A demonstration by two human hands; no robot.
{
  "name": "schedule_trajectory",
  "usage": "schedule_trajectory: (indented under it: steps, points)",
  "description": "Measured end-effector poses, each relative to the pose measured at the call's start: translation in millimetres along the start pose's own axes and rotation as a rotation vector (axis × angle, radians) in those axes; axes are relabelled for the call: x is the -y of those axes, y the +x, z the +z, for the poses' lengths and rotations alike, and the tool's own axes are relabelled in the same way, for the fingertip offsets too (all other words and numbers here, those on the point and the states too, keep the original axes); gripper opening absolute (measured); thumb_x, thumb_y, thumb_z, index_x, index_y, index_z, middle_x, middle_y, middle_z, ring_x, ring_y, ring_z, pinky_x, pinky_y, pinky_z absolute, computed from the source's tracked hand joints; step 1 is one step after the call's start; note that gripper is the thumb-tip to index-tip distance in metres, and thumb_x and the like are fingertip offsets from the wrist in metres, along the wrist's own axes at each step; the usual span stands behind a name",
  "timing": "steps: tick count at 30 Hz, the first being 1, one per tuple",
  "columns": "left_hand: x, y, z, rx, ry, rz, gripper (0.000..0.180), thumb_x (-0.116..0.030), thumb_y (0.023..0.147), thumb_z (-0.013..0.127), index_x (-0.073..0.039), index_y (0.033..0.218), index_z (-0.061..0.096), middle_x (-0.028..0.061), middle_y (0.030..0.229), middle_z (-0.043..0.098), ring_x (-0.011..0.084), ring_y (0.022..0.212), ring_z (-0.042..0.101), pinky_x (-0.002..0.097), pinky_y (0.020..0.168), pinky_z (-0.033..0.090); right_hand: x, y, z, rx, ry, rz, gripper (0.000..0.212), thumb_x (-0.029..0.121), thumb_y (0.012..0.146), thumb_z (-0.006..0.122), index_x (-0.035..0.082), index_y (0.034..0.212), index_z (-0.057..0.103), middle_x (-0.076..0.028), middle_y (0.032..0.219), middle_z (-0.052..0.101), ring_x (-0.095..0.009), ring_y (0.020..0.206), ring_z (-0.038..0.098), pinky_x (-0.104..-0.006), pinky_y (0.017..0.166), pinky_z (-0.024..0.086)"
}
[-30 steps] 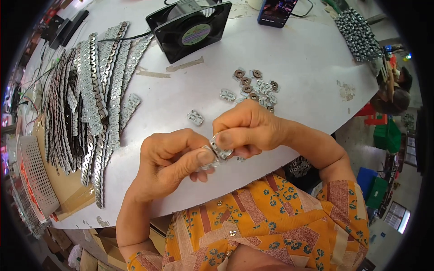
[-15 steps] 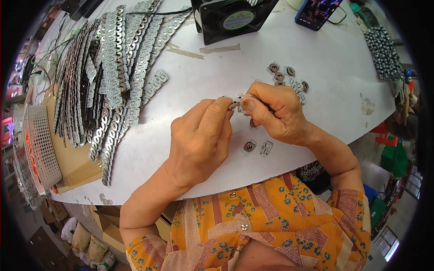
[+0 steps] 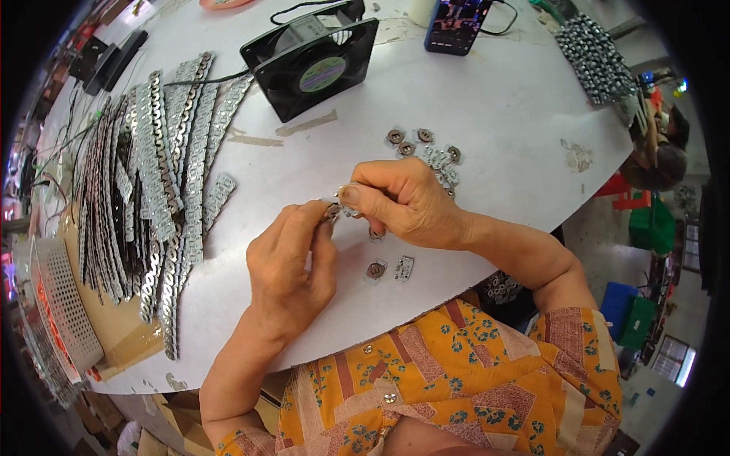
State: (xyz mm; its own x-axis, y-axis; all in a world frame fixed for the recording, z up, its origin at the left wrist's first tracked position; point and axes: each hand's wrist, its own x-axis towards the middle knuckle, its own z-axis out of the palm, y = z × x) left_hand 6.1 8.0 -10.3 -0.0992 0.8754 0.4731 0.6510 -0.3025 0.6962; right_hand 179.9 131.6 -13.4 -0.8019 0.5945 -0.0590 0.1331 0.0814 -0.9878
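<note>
Strips (image 3: 163, 182) cover the left of the bench (image 3: 517, 129), beside a basket (image 3: 72, 296) toward its near left corner. A fan (image 3: 312, 68) stands toward the far edge, left of a phone (image 3: 454, 25); small parts (image 3: 439, 157) lie mid-bench, two loose pieces (image 3: 376, 270) nearer the front edge.

Table (image 3: 502, 106): shows a white top, worn in front of the fan (image 3: 322, 74) and toward the right edge. Fan: stands near the far side, black, square-framed, green label at hub. Phone (image 3: 452, 26): stands right of the fan, blue-edged, screen lit. Basket (image 3: 70, 308): sits at far left, white, perforated, beside brown cardboard (image 3: 125, 327). Crates on the right, off the table: green (image 3: 652, 228) one higher up; blue (image 3: 617, 300) one next to another green (image 3: 637, 322) one below. Co-worker (image 3: 663, 163): appears beyond the right edge, too small for detail.
</note>
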Motion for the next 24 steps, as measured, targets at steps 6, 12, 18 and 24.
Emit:
schedule_trajectory:
  steps: [6,12,18,24]
  points:
    - [-2,10,-22,0.124,-0.128,-0.182,0.029,0.008,0.098,0.06,0.0,0.125,0.067,0.0096,0.099,0.07,0.0151,0.083,0.07,0.0255,0.068,0.056,-8,4,-7,0.081,-0.37,-0.365,0.022,0.013,0.102,0.064,0.001,0.084,0.059,-0.011,0.069,0.06,-0.025,0.057,0.061,-0.0354,0.052,0.046]
    - [1,8,-16,0.156,-0.08,-0.192,0.028,0.011,0.092,0.066,0.001,0.118,0.068,0.0109,0.086,0.067,0.0183,0.067,0.064,0.0287,0.061,0.051,-15,9,-18,0.014,-0.477,-0.443,0.018,0.013,0.098,0.07,0.001,0.086,0.062,-0.012,0.069,0.058,-0.03,0.059,0.06,-0.0394,0.054,0.044]
    - [-2,6,-17,0.12,-0.16,-0.264,0.02,0.008,0.095,0.064,0.002,0.114,0.067,0.0099,0.083,0.068,0.0146,0.067,0.066,0.0268,0.06,0.052,-12,10,-18,0.061,-0.4,-0.515,0.017,0.014,0.098,0.07,0.001,0.088,0.065,-0.011,0.073,0.058,-0.029,0.061,0.059,-0.0398,0.055,0.045]
    - [-3,7,-26,0.228,-0.23,-0.37,0.013,0.005,0.098,0.062,0.003,0.11,0.067,0.0096,0.087,0.071,0.0138,0.07,0.069,0.0268,0.061,0.055,-11,10,-16,0.177,-0.41,-0.516,0.022,0.016,0.098,0.071,0.0,0.086,0.063,-0.011,0.076,0.059,-0.03,0.063,0.059,-0.0403,0.057,0.045]
